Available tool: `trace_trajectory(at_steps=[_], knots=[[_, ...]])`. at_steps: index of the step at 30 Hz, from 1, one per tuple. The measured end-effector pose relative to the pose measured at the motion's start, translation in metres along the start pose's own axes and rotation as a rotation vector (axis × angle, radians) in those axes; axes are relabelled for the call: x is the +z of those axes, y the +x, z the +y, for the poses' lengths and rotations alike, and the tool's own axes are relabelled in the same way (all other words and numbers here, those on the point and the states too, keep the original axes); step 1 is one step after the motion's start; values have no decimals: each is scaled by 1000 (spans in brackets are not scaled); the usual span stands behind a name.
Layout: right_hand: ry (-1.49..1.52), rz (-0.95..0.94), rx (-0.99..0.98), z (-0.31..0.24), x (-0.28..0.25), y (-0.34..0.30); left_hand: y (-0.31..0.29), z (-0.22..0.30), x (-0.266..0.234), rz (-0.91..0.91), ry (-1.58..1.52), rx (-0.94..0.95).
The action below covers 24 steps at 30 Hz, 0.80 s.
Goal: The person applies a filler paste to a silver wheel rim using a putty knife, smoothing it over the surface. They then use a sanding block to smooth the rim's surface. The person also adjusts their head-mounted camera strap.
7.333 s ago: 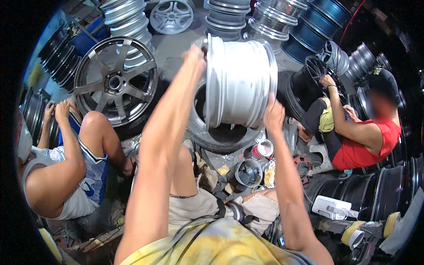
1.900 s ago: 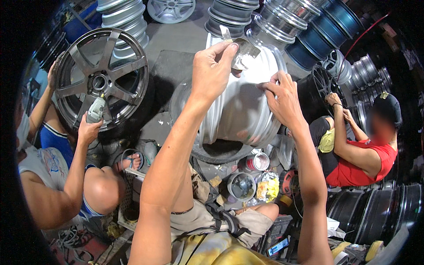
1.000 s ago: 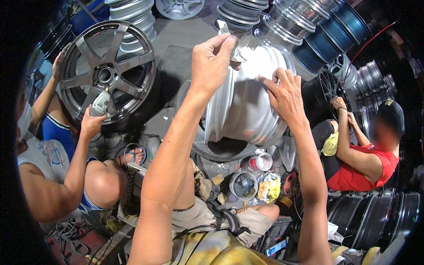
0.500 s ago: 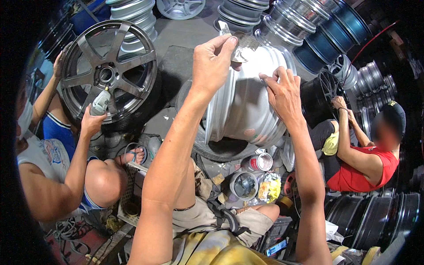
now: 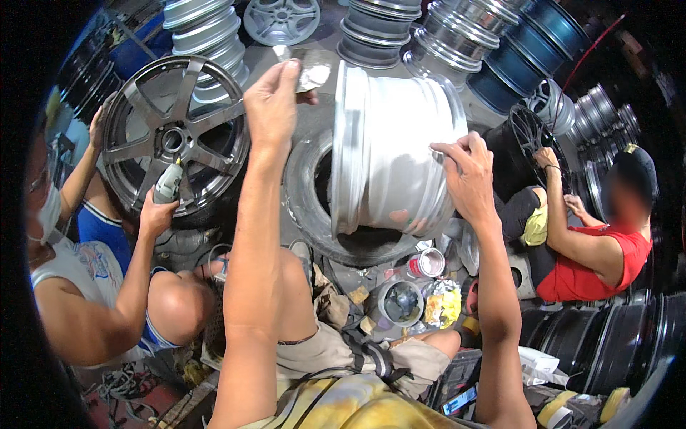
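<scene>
My left hand [image 5: 271, 107] is raised left of a silver wheel rim [image 5: 389, 150], apart from it. It pinches a thin plate [image 5: 314, 71] with a white paste-like patch on it; a small pale piece sticks up above its fingers. The rim stands on edge over a black tyre [image 5: 304, 189], its bright barrel facing me. At the rim's right edge is my right hand [image 5: 469, 175], empty, with the index finger stretched to the edge and the other fingers loosely bent.
On the left a person holds a grey power tool [image 5: 169, 182] at a dark spoked wheel [image 5: 175, 136]. Another person in a red top [image 5: 593, 261] works on a black wheel at right. An open can [image 5: 429, 263] and a tub [image 5: 400, 302] stand below the rim. Stacked rims [image 5: 379, 32] line the back.
My left hand has moved left with the plate, away from the rim, uncovering its upper part. My right hand stays by the rim's right edge, slightly lower in view.
</scene>
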State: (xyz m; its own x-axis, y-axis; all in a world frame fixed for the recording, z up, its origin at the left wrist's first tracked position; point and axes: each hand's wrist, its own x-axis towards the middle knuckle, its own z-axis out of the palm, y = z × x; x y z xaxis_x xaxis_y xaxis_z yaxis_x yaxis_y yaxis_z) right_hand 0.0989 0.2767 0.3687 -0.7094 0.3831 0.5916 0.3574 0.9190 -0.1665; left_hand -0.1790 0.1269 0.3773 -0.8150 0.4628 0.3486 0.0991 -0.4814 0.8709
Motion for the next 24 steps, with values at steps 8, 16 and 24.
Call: trace_trajectory(at_steps=[8, 16, 24], knots=[[91, 12, -11, -25, 15, -21, -6, 0, 15, -54, -40, -18], [315, 2, 170, -66, 67, 2, -12, 4, 14, -74, 4, -17], [264, -12, 165, -68, 79, 9, -14, 6, 18, -80, -1, 6]])
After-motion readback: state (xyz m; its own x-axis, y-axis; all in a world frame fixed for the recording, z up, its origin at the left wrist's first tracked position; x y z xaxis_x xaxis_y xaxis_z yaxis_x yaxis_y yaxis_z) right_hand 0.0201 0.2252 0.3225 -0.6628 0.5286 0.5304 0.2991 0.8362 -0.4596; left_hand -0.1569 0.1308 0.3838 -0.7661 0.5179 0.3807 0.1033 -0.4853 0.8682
